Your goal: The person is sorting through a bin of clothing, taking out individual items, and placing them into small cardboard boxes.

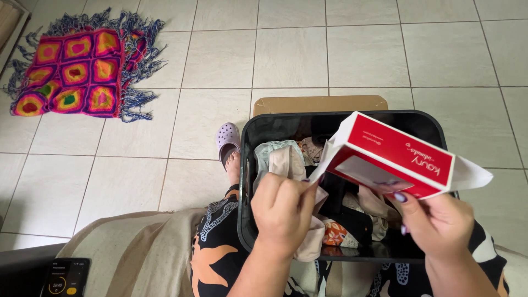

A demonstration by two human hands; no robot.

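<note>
Over the dark plastic bin resting on your lap, you are holding a red and white carton with both hands. Your right hand is gripping the carton from below, thumb pressing on its red face and the other fingers curling underneath, so that hand is clamped on the box. Your left hand is pinching the white end flap between thumb and fingertips, the fingers drawn together on it.

By the look of it, the opening is only partly done: the flap at the left end is standing away from the box, and another white flap is sticking out at the far right end, yet nothing is showing from inside the carton. The carton is hanging clear above the folded clothes packed in the bin, touching none of them. On the tiled floor, a crocheted rug is lying well apart.
</note>
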